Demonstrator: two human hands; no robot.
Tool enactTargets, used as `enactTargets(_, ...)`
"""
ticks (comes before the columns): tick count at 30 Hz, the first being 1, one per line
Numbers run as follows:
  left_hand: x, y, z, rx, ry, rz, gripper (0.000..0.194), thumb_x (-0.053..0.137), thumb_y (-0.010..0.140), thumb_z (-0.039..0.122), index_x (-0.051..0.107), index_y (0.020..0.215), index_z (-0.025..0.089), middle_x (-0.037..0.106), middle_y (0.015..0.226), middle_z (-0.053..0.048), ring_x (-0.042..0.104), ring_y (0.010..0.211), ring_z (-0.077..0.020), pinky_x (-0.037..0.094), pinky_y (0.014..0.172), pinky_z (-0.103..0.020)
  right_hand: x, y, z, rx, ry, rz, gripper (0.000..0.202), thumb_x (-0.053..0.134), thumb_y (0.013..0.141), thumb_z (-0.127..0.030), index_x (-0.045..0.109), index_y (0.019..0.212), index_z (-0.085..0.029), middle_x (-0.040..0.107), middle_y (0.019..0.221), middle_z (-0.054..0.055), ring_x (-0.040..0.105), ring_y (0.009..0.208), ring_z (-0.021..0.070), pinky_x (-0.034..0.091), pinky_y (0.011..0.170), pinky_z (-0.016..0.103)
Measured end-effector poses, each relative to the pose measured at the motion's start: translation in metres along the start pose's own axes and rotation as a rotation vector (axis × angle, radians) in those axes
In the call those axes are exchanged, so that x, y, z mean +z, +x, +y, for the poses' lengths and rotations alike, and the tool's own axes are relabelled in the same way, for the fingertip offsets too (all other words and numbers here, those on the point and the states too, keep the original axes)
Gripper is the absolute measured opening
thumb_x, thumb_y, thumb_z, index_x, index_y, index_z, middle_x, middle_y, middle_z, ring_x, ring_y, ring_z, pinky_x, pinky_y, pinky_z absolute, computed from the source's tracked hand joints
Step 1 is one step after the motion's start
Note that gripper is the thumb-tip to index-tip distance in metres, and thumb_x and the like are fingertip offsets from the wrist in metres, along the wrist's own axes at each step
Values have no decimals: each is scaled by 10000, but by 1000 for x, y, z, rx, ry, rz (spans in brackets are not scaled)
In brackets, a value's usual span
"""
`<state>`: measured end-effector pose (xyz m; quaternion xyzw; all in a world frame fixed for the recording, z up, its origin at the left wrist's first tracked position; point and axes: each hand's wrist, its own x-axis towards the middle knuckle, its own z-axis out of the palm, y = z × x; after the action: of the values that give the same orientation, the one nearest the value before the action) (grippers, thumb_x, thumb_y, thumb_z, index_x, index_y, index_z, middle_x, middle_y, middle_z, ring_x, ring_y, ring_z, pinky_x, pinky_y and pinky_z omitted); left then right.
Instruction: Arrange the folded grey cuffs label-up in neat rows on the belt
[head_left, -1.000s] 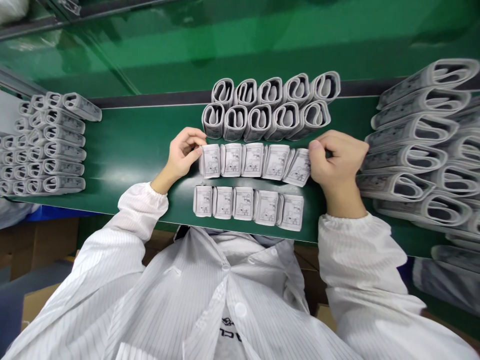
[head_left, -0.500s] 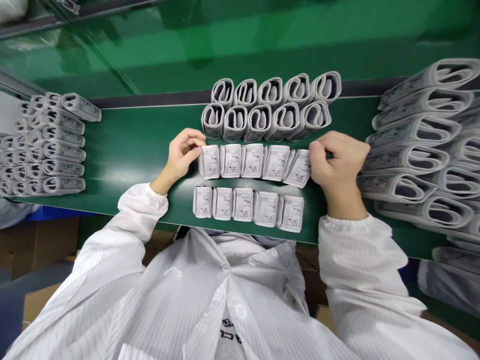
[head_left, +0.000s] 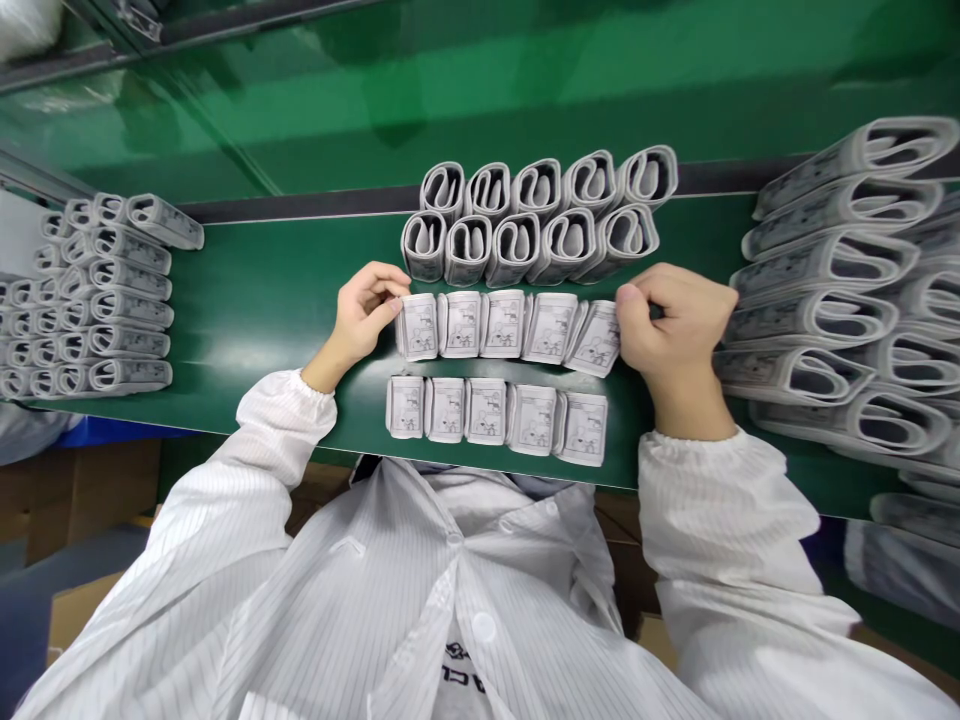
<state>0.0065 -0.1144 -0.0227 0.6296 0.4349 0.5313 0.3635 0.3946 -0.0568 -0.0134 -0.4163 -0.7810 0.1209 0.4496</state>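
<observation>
Several folded printed packets lie in two rows on the green table. My left hand pinches the left end of the upper row, at its leftmost packet. At the other end my right hand has curled fingers, with thumb and forefinger against the tilted rightmost packet. Between them the upper row is held together side by side. Nearer my body is the lower row, touched by neither hand. Just beyond the upper row stand two rows of rolled packets with their coiled ends up.
Stacks of rolled packets stand on the table at the far left. Larger-looking stacks rise close beside my right hand. A dark strip runs along the table's back edge. Cardboard boxes are below at the left.
</observation>
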Motion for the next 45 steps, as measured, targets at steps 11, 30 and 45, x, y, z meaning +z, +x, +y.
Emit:
enactTargets(11,3,5,4,54,-15,47,354,824,978,609,727,1051,277,669,863,12,676,744,-142,548,672,-306,1,-1,2,-46,98,33,403,600,1033,-334,491,648,-284,591,595,32,524,530,218,350,524,418)
enactTargets(30,2,9,-2,110,147,157,433,735,998,727,615,1045,314,557,805,16,661,751,-171,573,684,-360,-2,-11,13,63,57,-63,440,557,1090,-435,556,663,-327,645,670,69,574,637,287,400,663,514)
enactTargets(45,-3,8,-17,159,99,170,400,743,1006,698,616,1080,327,524,811,20,665,762,-164,544,663,-337,0,-6,2,72,-8,-37,461,536,1076,-436,445,645,-299,625,636,74,577,587,260,426,587,491)
